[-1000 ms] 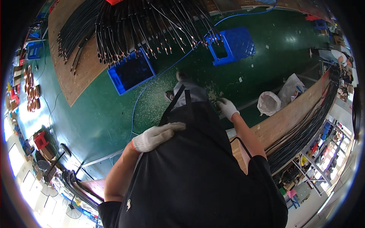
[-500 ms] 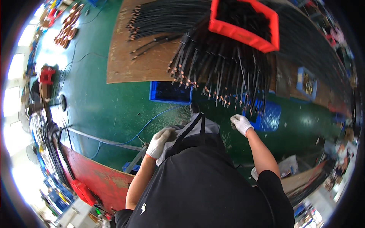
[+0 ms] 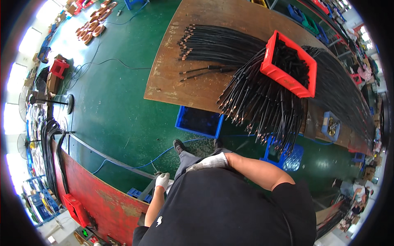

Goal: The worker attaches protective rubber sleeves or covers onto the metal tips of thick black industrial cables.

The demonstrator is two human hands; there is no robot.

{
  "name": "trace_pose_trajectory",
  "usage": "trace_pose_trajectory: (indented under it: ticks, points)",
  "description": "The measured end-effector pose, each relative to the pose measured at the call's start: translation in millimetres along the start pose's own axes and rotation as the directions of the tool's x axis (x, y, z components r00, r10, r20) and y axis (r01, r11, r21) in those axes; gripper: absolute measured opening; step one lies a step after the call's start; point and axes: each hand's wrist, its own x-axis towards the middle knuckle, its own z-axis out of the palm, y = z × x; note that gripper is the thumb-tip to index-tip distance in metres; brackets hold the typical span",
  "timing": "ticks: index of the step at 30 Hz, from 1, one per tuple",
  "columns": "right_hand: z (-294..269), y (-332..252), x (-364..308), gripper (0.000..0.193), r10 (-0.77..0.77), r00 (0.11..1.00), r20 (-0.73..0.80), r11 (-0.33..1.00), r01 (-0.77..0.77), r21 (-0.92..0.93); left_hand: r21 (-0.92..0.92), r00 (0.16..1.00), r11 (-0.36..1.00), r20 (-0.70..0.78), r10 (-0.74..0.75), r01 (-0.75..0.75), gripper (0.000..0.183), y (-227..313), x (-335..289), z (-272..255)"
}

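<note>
Since a moment ago, my left hand (image 3: pixel 162 181) has swung out from my hip near the red surface (image 3: pixel 94 185), fingers curled; I cannot tell whether it grips anything. My right hand (image 3: pixel 209 162) has come across my waist, laid flat along my black shirt (image 3: pixel 230 205). Beyond, black cables (image 3: pixel 254 94) fan over the brown surface (image 3: pixel 197 91), a red bin (image 3: pixel 285 82) on them.

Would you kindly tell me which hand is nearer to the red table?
Left: the left hand is just right of the red table, near its edge, while the right hand is farther off to the right.
</note>
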Motion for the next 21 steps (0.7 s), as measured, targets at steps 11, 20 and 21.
trace_pose_trajectory:
  ticks: [11,20,21]
  points:
    - [-14.0,69.7,71.9,0.045,-0.112,0.199,-0.974,0.982,-0.127,-0.139,0.476,0.992,0.871,0.069,0.106,-0.126,0.047,69.8,112.9,-206.2]
    - [-0.4,118.6,-7.5,0.048,0.070,0.011,-0.998,0.976,-0.206,0.066,-0.023,0.974,0.974,-0.034,0.224,-0.225,0.031,195.3,173.8,-218.2]
    - [-4.3,118.3,-9.2,0.048,0.069,0.029,-0.997,0.977,-0.202,0.061,0.083,0.957,0.954,0.033,0.288,-0.289,0.038,196.4,172.9,-207.9]
